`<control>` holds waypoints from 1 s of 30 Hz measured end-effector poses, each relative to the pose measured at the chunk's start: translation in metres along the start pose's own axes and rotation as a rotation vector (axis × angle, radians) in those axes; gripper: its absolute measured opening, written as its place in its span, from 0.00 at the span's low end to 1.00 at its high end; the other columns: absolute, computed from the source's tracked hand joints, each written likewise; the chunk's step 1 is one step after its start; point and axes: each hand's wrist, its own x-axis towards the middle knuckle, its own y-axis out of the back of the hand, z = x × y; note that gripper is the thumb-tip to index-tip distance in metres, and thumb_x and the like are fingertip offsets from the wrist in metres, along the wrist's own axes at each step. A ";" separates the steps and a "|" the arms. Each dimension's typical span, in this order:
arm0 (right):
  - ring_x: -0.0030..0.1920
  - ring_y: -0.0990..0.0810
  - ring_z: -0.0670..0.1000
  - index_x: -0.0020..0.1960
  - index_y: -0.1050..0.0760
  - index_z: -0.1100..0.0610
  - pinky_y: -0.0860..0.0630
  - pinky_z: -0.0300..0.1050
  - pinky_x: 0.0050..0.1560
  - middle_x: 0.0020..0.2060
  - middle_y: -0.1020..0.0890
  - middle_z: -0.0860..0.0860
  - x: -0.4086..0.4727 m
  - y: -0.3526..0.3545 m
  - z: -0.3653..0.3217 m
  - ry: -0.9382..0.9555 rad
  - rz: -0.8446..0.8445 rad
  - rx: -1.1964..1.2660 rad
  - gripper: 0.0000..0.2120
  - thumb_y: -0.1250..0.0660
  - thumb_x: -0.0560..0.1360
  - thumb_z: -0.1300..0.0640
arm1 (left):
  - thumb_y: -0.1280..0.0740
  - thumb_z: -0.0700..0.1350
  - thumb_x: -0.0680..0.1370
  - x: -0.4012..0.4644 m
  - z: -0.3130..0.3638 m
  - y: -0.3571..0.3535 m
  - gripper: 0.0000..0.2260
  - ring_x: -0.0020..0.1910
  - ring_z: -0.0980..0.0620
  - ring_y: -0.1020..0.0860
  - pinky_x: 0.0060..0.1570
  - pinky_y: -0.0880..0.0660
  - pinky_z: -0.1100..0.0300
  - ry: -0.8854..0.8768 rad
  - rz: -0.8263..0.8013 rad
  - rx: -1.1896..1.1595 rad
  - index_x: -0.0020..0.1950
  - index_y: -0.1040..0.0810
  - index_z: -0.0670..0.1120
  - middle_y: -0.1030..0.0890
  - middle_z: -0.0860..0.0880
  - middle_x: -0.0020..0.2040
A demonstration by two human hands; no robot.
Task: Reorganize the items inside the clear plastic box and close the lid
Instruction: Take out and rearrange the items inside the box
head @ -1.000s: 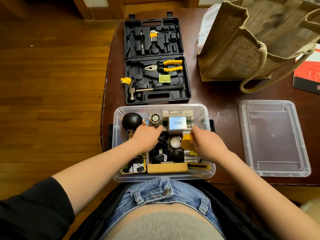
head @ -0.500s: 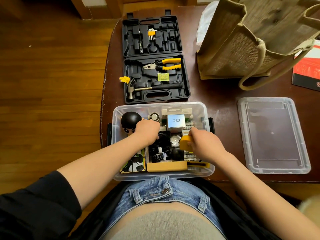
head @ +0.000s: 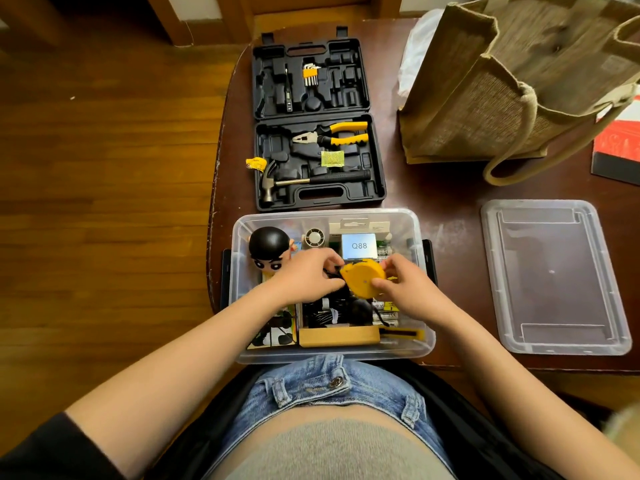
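Clear plastic box (head: pixel 242 237) sits at the desk's (head: pixel 450 188) near edge, bobble-head figure (head: pixel 269 244) in its far-left corner. Left hand (head: pixel 304 277) and right hand (head: pixel 405 289) both have fingers curled round a yellow tape measure (head: pixel 362 277), held over the middle of the box. Lid (head: pixel 554 275) lies off to the right on the desk.

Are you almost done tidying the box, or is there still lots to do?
About halfway. Many things already sit packed in the clear box, like the big-headed doll and the wooden block. Right now the left hand and the right hand hold a yellow round tool above it. The lid lies on the table beside the box, not yet on.
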 end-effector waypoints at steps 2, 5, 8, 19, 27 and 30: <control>0.54 0.21 0.57 0.54 0.32 0.60 0.21 0.47 0.51 0.56 0.24 0.60 0.000 -0.006 -0.004 -0.055 -0.060 0.271 0.06 0.38 0.78 0.63 | 0.29 0.45 0.75 -0.002 0.004 -0.007 0.16 0.50 0.51 0.21 0.53 0.22 0.56 0.042 -0.143 -0.370 0.60 0.27 0.48 0.22 0.49 0.53; 0.50 0.20 0.55 0.54 0.30 0.61 0.21 0.49 0.53 0.55 0.23 0.61 0.002 -0.007 -0.003 -0.035 -0.133 0.304 0.06 0.36 0.78 0.64 | 0.29 0.42 0.75 -0.004 0.002 -0.014 0.12 0.49 0.48 0.21 0.46 0.19 0.59 0.083 -0.079 -0.578 0.56 0.27 0.45 0.23 0.44 0.50; 0.52 0.21 0.52 0.57 0.25 0.58 0.23 0.45 0.54 0.55 0.21 0.53 0.013 0.000 0.006 -0.007 -0.054 -0.283 0.09 0.34 0.76 0.61 | 0.30 0.43 0.76 -0.006 -0.008 -0.014 0.12 0.51 0.44 0.21 0.44 0.18 0.54 0.112 0.012 -0.499 0.57 0.28 0.44 0.25 0.44 0.51; 0.50 0.20 0.56 0.55 0.26 0.58 0.26 0.46 0.41 0.52 0.20 0.56 0.056 -0.051 0.018 -0.078 -0.019 -0.865 0.09 0.38 0.76 0.60 | 0.29 0.46 0.75 -0.014 -0.016 -0.007 0.11 0.48 0.46 0.21 0.49 0.22 0.53 0.087 0.037 -0.357 0.56 0.24 0.48 0.22 0.48 0.47; 0.47 0.19 0.56 0.50 0.25 0.57 0.30 0.43 0.36 0.47 0.18 0.54 0.059 -0.062 0.018 -0.054 0.108 -0.850 0.06 0.39 0.75 0.61 | 0.33 0.50 0.77 -0.013 -0.013 -0.012 0.08 0.40 0.49 0.24 0.45 0.27 0.54 0.055 0.054 -0.186 0.50 0.24 0.46 0.22 0.49 0.41; 0.47 0.19 0.57 0.49 0.25 0.58 0.30 0.43 0.36 0.47 0.19 0.55 0.057 -0.064 0.018 -0.071 0.154 -0.812 0.05 0.39 0.75 0.63 | 0.34 0.49 0.78 -0.012 -0.012 -0.014 0.08 0.40 0.51 0.27 0.44 0.30 0.57 0.055 0.077 -0.157 0.52 0.25 0.45 0.26 0.51 0.39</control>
